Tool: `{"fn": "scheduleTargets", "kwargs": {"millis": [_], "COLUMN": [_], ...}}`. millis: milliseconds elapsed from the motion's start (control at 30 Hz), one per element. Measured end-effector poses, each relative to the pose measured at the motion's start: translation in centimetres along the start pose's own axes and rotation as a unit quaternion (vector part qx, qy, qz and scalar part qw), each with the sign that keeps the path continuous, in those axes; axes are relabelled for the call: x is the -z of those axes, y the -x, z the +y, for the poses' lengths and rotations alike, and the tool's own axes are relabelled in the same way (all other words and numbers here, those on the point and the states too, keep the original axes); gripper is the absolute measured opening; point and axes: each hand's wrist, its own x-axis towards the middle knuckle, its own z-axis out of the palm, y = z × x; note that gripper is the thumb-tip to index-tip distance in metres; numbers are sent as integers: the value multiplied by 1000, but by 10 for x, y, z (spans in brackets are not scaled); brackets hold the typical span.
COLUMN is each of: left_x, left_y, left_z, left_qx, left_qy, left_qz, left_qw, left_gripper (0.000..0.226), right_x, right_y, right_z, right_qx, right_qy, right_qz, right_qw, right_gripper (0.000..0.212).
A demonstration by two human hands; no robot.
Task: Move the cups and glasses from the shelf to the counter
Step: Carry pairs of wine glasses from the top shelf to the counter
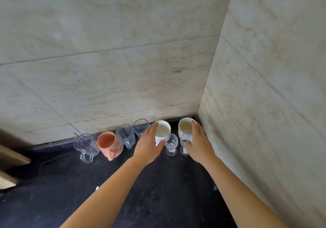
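Cups and glasses stand in a row along the back of a dark surface. From the left: a clear glass mug, an orange mug, a cut-glass mug, a clear tumbler, a white cup and a second white cup in the corner. Two small stemmed glasses stand in front of the white cups. My left hand reaches with straight fingers beside the first white cup. My right hand is spread around the right stemmed glass, thumb against it.
Marbled beige tile walls close the back and the right side, forming a corner behind the cups. A wooden edge juts in at the far left. A small white scrap lies on the dark surface.
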Motion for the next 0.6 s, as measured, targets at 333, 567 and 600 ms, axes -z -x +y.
{"fn": "scheduleTargets", "kwargs": {"millis": [333, 567, 600], "left_x": [242, 320, 325], "left_y": [177, 373, 404], "left_z": [-48, -102, -111], "left_qx": [19, 173, 191], "left_qy": [-242, -273, -277], "left_qz": [393, 500, 507], "left_qw": [887, 804, 793], "left_gripper": [61, 65, 65], "right_x": [32, -44, -57], "right_y": [28, 140, 164], "right_z": [-226, -388, -409], "right_qx": [327, 497, 524], "right_qy": [29, -11, -17], "right_qz": [209, 143, 126], "right_qw": [921, 856, 842], "right_gripper": [67, 73, 74]}}
